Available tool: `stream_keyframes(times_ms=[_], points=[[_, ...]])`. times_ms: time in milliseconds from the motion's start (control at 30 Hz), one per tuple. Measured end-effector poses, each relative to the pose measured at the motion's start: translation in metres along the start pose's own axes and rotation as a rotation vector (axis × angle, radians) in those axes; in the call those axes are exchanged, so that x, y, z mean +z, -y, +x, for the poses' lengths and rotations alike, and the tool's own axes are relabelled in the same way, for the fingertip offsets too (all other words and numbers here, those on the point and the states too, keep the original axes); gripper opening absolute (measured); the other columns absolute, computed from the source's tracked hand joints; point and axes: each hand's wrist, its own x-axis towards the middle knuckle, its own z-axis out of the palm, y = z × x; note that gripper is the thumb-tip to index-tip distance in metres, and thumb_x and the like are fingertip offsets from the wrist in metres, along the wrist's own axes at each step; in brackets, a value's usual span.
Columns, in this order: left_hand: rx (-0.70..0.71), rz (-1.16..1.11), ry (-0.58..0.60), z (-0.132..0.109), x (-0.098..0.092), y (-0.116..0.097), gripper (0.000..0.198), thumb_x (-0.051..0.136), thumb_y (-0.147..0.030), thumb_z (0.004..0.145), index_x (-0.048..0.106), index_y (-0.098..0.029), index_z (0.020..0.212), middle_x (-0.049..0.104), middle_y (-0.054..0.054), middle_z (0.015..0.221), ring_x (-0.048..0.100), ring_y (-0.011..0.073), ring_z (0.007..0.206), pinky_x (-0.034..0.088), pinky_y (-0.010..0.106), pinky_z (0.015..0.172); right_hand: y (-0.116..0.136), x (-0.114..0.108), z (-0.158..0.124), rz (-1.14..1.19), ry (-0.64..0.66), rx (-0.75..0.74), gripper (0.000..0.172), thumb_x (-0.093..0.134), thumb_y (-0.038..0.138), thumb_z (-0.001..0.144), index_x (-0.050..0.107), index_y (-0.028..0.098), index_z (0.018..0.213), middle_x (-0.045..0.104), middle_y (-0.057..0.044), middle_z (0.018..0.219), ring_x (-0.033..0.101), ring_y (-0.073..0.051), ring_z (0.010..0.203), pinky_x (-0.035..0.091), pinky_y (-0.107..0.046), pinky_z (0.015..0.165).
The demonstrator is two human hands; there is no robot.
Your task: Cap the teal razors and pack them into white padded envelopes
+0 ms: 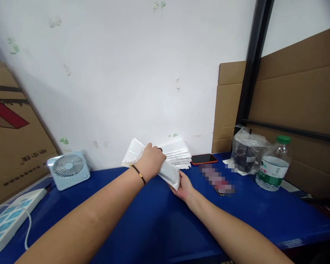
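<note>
A white padded mailer [169, 174] is held slanting above the blue table, one end up to the left and the other down to the right. My left hand [153, 160] lies across its middle from above with fingers closed on it; the fingertips are mostly hidden. Underneath the lower right end, my right hand [184, 187] grips the edge, with most of its fingers out of sight behind the mailer. Just behind, against the wall, sits a stack of several white padded mailers [178, 156], partly covered by my left hand.
A light blue fan [69, 169] and a white power strip [15, 220] with a cable stand at the left. Along the right are an orange-edged phone [204, 158], a bagged dark cup [246, 154] and a water bottle [273, 167]. Cardboard [297, 88] lines the right side.
</note>
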Motion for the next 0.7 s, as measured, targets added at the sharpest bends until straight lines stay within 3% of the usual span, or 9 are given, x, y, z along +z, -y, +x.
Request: stream_keyframes(times_ms=[133,267,467,567,700], points=[[-0.004,0.030,-0.013,-0.004,-0.004,0.005,0.032,0.067,-0.018,0.060,0.062,-0.019,0.092,0.062,0.008,0.088,0.054,0.0246,0.090,0.031,0.037,0.078,-0.004,0.000,0.001,0.002,-0.124,-0.007,0.018,0.057,0.032,0.078,0.058,0.017,0.088,0.067,-0.002,0.065,0.064,-0.018,0.059,0.053,-0.029,0.056],[-0.017,0.036,0.051,-0.006,-0.009,0.005,0.046,0.073,-0.024,0.052,0.061,-0.020,0.096,0.061,0.009,0.092,0.053,0.0249,0.091,0.032,0.037,0.079,-0.009,-0.001,0.002,-0.239,-0.191,-0.086,0.025,0.064,0.038,0.072,0.058,0.016,0.083,0.062,0.000,0.055,0.059,-0.015,0.047,0.048,-0.024,0.043],[-0.091,0.040,0.174,-0.011,-0.015,0.006,0.052,0.075,-0.028,0.047,0.061,-0.020,0.096,0.062,0.010,0.096,0.055,0.0257,0.092,0.034,0.038,0.080,0.006,-0.014,0.010,-0.799,-0.238,-0.426,0.034,0.050,0.050,0.079,0.055,0.017,0.073,0.051,0.003,0.046,0.045,-0.010,0.034,0.030,-0.020,0.030],[-0.131,0.007,0.265,-0.018,-0.001,0.010,0.053,0.074,-0.028,0.047,0.061,-0.020,0.097,0.062,0.011,0.096,0.056,0.0261,0.091,0.035,0.039,0.080,0.024,-0.027,0.013,-0.932,-0.310,-0.512,0.035,0.051,0.051,0.077,0.052,0.018,0.066,0.045,0.004,0.042,0.041,-0.010,0.033,0.025,-0.020,0.029],[-0.176,-0.048,0.345,-0.031,0.031,0.021,0.057,0.074,-0.025,0.041,0.061,-0.022,0.096,0.062,0.010,0.097,0.056,0.0267,0.092,0.036,0.040,0.081,0.043,-0.042,0.014,-1.181,-0.410,-0.647,0.038,0.053,0.050,0.074,0.051,0.019,0.054,0.041,0.003,0.039,0.043,-0.012,0.038,0.029,-0.022,0.037]])
